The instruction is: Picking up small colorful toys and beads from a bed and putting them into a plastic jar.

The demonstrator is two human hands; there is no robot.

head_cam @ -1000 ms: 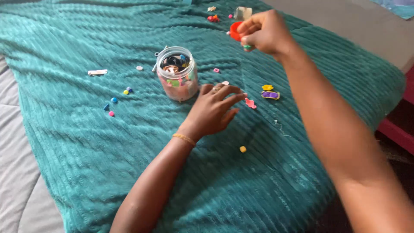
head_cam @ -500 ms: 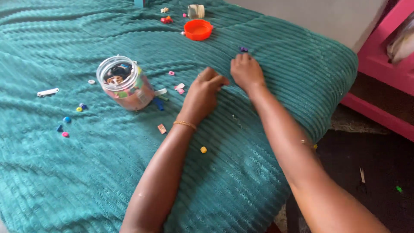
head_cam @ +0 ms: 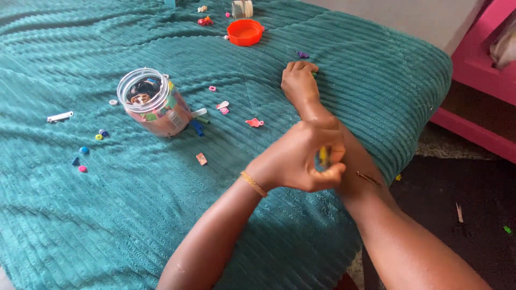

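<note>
Here, left hand (head_cam: 301, 158) fingers pinching yellow bead (head_cam: 322, 156), right hand (head_cam: 299, 83) flat on blanket (head_cam: 107, 215)

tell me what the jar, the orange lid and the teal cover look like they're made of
Jar: clear plastic by the look, glossy, its colourful contents showing through the wall; glass can't be ruled out.
Orange lid: probably moulded plastic, smooth and evenly coloured, with a raised rim.
Teal cover: soft plush fabric, matte, with ribbed ridges running across it and folds over the edge.
</note>
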